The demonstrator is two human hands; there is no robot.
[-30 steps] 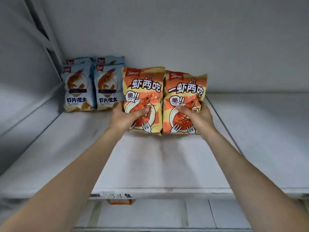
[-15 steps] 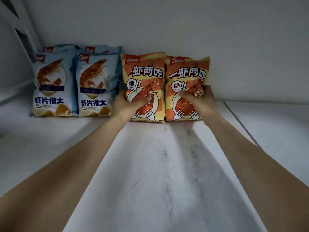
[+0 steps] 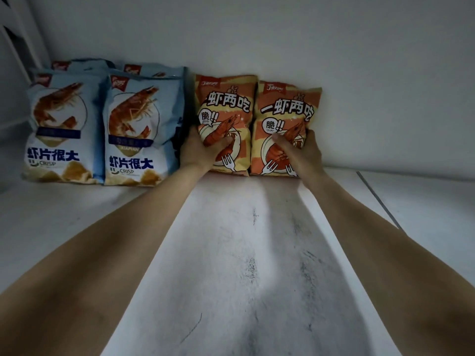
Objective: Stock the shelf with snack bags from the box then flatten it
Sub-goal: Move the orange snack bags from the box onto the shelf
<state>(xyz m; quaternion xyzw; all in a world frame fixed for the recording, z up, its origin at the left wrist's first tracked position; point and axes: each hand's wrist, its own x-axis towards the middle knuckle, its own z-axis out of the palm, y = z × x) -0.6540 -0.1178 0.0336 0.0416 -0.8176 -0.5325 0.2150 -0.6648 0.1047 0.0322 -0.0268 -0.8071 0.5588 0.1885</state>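
Observation:
Two orange shrimp snack bags stand upright side by side against the back wall of the white shelf point(image 3: 231, 253). My left hand point(image 3: 199, 147) grips the lower left side of the left orange bag point(image 3: 226, 106), thumb across its front. My right hand point(image 3: 299, 150) grips the lower part of the right orange bag point(image 3: 288, 106) the same way. To their left stand two blue shrimp chip bags point(image 3: 57, 129) point(image 3: 138, 134), with more blue bags behind them. The box is out of view.
The shelf's back wall point(image 3: 308, 34) rises right behind the bags. A seam point(image 3: 377, 199) crosses the shelf board at the right, with bare board beyond it. A slanted white frame point(image 3: 15, 29) bounds the far left.
Both hands have pushed the two orange bags deeper, from mid-shelf back to the wall beside the blue bags. The view has moved in closer; the shelf's front edge is no longer seen.

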